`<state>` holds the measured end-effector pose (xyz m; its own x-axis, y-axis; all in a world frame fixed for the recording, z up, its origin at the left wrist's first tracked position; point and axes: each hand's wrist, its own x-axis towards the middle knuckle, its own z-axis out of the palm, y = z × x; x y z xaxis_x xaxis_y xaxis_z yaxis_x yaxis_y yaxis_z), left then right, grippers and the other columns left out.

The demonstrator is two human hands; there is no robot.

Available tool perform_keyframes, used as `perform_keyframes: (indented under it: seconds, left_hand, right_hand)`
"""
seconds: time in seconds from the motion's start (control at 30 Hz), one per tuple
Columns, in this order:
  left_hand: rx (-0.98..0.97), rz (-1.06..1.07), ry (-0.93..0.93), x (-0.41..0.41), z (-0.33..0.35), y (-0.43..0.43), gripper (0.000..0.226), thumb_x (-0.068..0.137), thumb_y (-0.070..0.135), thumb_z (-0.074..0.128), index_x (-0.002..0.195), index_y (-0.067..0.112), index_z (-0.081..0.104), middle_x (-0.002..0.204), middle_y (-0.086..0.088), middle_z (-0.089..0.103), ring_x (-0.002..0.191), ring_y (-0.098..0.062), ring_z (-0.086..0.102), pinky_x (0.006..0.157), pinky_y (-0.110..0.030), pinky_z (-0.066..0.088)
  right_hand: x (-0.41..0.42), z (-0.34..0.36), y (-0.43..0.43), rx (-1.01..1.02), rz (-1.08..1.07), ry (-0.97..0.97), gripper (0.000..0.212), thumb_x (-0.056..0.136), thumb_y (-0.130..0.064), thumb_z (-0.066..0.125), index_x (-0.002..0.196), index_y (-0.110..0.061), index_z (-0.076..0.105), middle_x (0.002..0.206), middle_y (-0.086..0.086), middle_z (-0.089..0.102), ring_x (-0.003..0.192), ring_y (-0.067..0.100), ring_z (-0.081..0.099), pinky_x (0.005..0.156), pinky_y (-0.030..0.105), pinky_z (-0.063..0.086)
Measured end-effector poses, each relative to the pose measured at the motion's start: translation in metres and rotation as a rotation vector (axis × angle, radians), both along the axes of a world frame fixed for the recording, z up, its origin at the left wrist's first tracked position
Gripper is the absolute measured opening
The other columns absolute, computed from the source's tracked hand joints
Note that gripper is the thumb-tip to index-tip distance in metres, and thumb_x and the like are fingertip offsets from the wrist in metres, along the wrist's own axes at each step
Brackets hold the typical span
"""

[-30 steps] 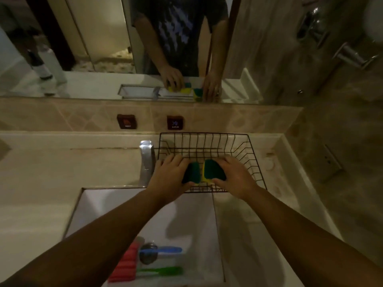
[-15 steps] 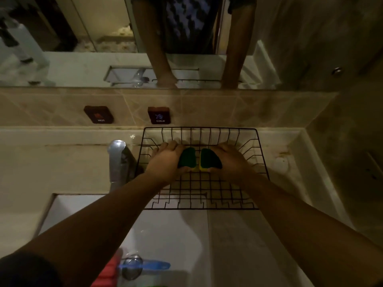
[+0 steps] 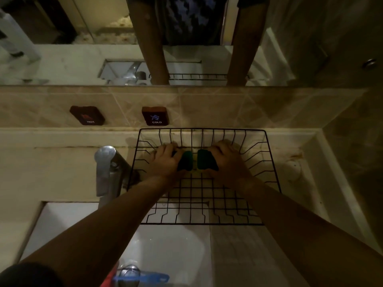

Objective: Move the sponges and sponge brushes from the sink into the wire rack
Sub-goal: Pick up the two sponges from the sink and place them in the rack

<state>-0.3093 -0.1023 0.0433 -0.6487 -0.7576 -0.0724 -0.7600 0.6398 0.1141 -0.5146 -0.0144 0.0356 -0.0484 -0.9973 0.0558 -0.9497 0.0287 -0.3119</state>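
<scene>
Left hand (image 3: 165,160) closed on green sponge (image 3: 185,162) | right hand (image 3: 226,160) closed on second green sponge (image 3: 205,162) | both held low inside wire rack (image 3: 269,162), apparently touching its floor | risk: sponge snagged on wires at release.

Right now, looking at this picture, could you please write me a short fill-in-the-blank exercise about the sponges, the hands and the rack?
1. Each hand holds one green sponge inside the black wire ____.
2. The left hand and the right hand each grip a sponge, so the sponges count ____.
3. The faucet stands to the ____ of the rack.
4. The blue brush lies in the ____.

Missing words: rack; two; left; sink
</scene>
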Motion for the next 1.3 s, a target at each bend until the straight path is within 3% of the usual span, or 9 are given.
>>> perform_keyframes:
  seconds: [0.23,0.6,0.73,0.87,1.03,1.13,1.23,1.3]
  left_hand:
    - [-0.036,-0.012,0.004,0.002,-0.001,-0.003,0.072,0.084,0.046,0.066,0.146,0.024,0.038,0.149,-0.016,0.035,0.133,-0.037,0.033,0.108,-0.053,0.031]
    - [0.050,0.079,0.022,-0.006,-0.001,0.000,0.071,0.085,0.045,0.064,0.144,0.017,0.036,0.143,-0.013,0.039,0.131,-0.033,0.035,0.106,-0.048,0.036]
    - [0.144,0.082,0.019,-0.003,0.008,0.003,0.072,0.085,0.043,0.066,0.145,0.018,0.034,0.147,-0.011,0.033,0.135,-0.031,0.029,0.113,-0.048,0.031]
    - [0.178,0.041,0.038,0.009,0.029,0.012,0.068,0.086,0.042,0.066,0.143,0.019,0.036,0.145,-0.009,0.037,0.132,-0.028,0.033,0.109,-0.046,0.037]
    - [0.147,-0.006,0.091,0.031,0.054,0.036,0.055,0.087,0.039,0.065,0.136,0.022,0.047,0.141,-0.006,0.047,0.132,-0.026,0.039,0.108,-0.046,0.041]
    - [0.153,-0.015,0.139,0.048,0.071,0.049,0.055,0.087,0.035,0.066,0.137,0.021,0.047,0.137,-0.005,0.050,0.127,-0.024,0.044,0.104,-0.038,0.044]
    - [0.165,-0.041,0.208,0.070,0.087,0.065,0.047,0.088,0.034,0.065,0.131,0.019,0.051,0.127,-0.006,0.056,0.116,-0.024,0.052,0.094,-0.036,0.050]
    - [0.178,-0.057,0.246,0.089,0.093,0.078,0.044,0.088,0.034,0.066,0.127,0.019,0.053,0.121,-0.006,0.060,0.108,-0.022,0.058,0.087,-0.033,0.052]
  right_hand:
    - [-0.002,0.001,0.000,-0.071,0.041,0.118,0.063,0.071,-0.040,0.078,0.123,-0.008,0.062,0.118,0.011,0.060,0.113,0.034,0.052,0.091,0.048,0.046]
    - [0.006,0.002,0.000,-0.051,-0.006,0.108,0.061,0.080,-0.045,0.071,0.128,-0.009,0.058,0.123,0.012,0.057,0.116,0.033,0.049,0.093,0.047,0.044]
    - [0.011,0.003,0.001,0.036,-0.057,0.098,0.070,0.081,-0.055,0.066,0.136,-0.014,0.051,0.131,0.009,0.049,0.123,0.030,0.043,0.100,0.046,0.038]
    - [0.016,0.016,0.009,0.135,-0.051,0.051,0.075,0.081,-0.054,0.067,0.142,-0.018,0.041,0.137,0.006,0.042,0.126,0.027,0.037,0.105,0.044,0.036]
    - [0.040,0.046,0.025,0.216,-0.075,-0.062,0.057,0.086,-0.044,0.066,0.133,-0.013,0.054,0.132,0.010,0.050,0.116,0.028,0.051,0.090,0.038,0.050]
    - [0.062,0.065,0.042,0.198,-0.091,-0.125,0.043,0.088,-0.041,0.064,0.122,-0.014,0.059,0.116,0.008,0.055,0.103,0.026,0.056,0.077,0.034,0.048]
    - [0.088,0.084,0.061,0.177,-0.095,-0.138,0.018,0.092,-0.034,0.061,0.098,-0.017,0.060,0.095,0.002,0.053,0.088,0.023,0.056,0.065,0.030,0.043]
    - [0.108,0.094,0.075,0.132,-0.122,-0.130,0.012,0.092,-0.028,0.060,0.096,-0.017,0.061,0.094,0.002,0.056,0.085,0.022,0.057,0.063,0.031,0.044]
